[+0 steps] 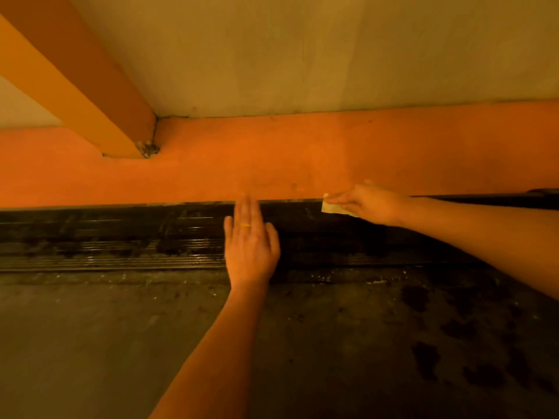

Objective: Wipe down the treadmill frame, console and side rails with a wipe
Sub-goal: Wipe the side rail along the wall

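Observation:
The orange treadmill frame (287, 164) runs across the view, with a black ribbed side rail (121, 237) just below it. My left hand (251, 246) lies flat on the rail with straight fingers, its fingertips reaching the frame's lower edge. My right hand (369, 204) pinches a small pale wipe (331, 205) and holds it at the seam between the frame and the rail, to the right of my left hand.
An orange upright post (78, 80) rises from the frame at the upper left. The dark treadmill belt (121, 343) fills the lower part, with dark spots (453, 343) at the right. Pale floor (332, 55) lies beyond the frame.

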### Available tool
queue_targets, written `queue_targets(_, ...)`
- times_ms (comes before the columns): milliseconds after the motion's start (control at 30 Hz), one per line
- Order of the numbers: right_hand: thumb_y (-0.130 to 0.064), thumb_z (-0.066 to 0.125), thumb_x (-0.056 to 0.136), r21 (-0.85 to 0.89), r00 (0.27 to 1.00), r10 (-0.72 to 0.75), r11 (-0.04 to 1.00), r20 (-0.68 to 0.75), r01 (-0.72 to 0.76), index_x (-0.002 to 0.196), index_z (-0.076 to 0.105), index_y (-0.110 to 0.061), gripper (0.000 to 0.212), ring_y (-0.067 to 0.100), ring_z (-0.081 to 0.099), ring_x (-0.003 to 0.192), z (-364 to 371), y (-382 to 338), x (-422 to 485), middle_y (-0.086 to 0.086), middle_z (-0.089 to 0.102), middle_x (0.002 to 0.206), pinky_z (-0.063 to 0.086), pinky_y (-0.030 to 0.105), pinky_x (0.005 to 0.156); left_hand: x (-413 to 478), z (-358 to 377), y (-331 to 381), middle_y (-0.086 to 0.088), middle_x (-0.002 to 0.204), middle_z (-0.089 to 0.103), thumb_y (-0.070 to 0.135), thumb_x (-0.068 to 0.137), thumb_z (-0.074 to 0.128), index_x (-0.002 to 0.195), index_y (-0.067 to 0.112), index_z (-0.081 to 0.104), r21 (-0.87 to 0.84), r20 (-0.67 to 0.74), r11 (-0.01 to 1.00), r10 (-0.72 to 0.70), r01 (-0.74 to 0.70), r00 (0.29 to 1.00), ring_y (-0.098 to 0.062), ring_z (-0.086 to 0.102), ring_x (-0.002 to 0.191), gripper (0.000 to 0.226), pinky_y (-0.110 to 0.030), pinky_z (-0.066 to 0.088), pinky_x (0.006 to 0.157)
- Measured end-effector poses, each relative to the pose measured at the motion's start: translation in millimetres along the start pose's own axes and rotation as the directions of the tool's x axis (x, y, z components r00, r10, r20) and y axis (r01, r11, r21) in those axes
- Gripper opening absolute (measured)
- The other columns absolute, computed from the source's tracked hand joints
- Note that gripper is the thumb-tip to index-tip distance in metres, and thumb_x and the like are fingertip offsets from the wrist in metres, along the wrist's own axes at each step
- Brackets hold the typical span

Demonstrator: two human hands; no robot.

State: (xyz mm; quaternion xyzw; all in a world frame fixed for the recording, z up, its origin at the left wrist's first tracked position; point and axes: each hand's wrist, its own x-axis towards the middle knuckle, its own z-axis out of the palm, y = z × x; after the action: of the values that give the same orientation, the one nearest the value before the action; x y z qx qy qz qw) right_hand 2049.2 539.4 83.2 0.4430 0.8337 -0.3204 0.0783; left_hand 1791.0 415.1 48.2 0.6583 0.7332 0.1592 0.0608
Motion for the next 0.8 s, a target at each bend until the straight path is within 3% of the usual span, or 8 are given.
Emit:
queue_targets(100,-0.023,0.049,0.103,-0.028,1.000,0.025,0.999,-0.015,-0.026,0.135,0.049,-0.045,0.039,0.001,0.056,0.058,-2,20,-8,0.010,0.070,0.120,0.044,0.012,0.060,9,-27,-36,-0.020,0.166,0.008,0.029,0.103,0.038,0.158,-0.002,0.012,-0.029,-0.055,0.837,-0.548,0.547,0.835,-0.031,0.009,0.155,0.068,-0.055,0.015,0.121)
queue_targets(167,-0.026,0.050,0.102,-0.015,0.998,0.044,0.999,-0.033,-0.045,0.130,0.045,-0.050,0.038,0.007,0.052,0.052,0,22,-6,0.010,0.073,0.109,0.041,0.009,0.057,22,-38,-53,-0.018,0.167,-0.003,0.033,0.104,0.036,0.158,-0.002,0.004,-0.055,-0.011,0.702,-0.712,0.710,0.703,-0.030,-0.001,0.155,0.072,-0.055,0.010,0.122)
queue_targets(267,-0.022,0.052,0.102,0.014,0.995,0.078,0.997,-0.064,-0.077,0.133,0.052,-0.039,0.035,0.007,0.050,0.047,4,7,3,-0.006,0.071,0.085,0.041,0.011,0.050,29,-37,-71,-0.016,0.167,-0.009,0.037,0.105,0.033,0.158,-0.001,0.000,-0.048,0.020,0.646,-0.762,0.762,0.647,-0.028,-0.007,0.155,0.073,-0.054,0.004,0.123)
queue_targets(400,-0.022,0.051,0.103,0.022,0.996,0.039,0.999,-0.074,-0.038,0.137,0.056,-0.030,0.036,0.006,0.053,0.051,8,-7,13,0.004,0.071,0.119,0.042,0.011,0.050,26,-31,-88,-0.015,0.168,-0.005,0.040,0.105,0.030,0.159,0.000,0.003,-0.024,-0.004,0.652,-0.758,0.758,0.652,-0.027,-0.005,0.155,0.072,-0.050,0.002,0.124)
queue_targets(467,-0.019,0.053,0.102,0.007,0.998,-0.005,1.000,-0.058,0.006,0.137,0.055,-0.029,0.037,0.003,0.057,0.054,5,-7,7,-0.005,0.060,0.133,0.042,0.014,0.049,25,-26,-92,-0.013,0.168,-0.004,0.042,0.105,0.027,0.159,0.002,0.004,-0.019,-0.023,0.658,-0.753,0.752,0.658,-0.025,-0.004,0.155,0.071,-0.049,0.001,0.125)
queue_targets(600,-0.007,0.057,0.099,0.007,0.997,0.023,1.000,-0.072,-0.023,0.138,0.049,-0.018,0.041,-0.003,0.055,0.052,-8,-14,-9,-0.014,0.050,0.101,0.040,0.009,0.050,26,-20,-93,-0.008,0.169,-0.002,0.040,0.104,0.028,0.160,0.006,0.005,-0.041,-0.053,0.641,-0.767,0.767,0.639,-0.021,-0.003,0.156,0.069,-0.048,0.000,0.125)
queue_targets(733,-0.017,0.053,0.101,-0.057,0.999,-0.010,0.998,0.033,0.012,0.139,0.048,-0.026,0.039,0.009,0.049,0.046,-10,-28,9,-0.013,0.047,0.133,0.040,0.017,0.049,28,-16,-98,-0.005,0.169,-0.001,0.038,0.103,0.024,0.161,0.009,0.006,-0.029,-0.079,0.618,-0.785,0.785,0.615,-0.020,-0.003,0.156,0.067,-0.047,-0.001,0.124)
queue_targets(800,-0.020,0.051,0.103,-0.076,0.998,0.017,0.997,0.059,-0.013,0.141,0.051,-0.025,0.039,0.005,0.044,0.047,-8,-32,19,-0.015,0.047,0.132,0.039,0.020,0.052,28,-15,-96,-0.006,0.169,0.000,0.038,0.102,0.023,0.161,0.009,0.007,-0.026,-0.085,0.613,-0.788,0.790,0.609,-0.020,-0.002,0.156,0.068,-0.047,-0.001,0.124)
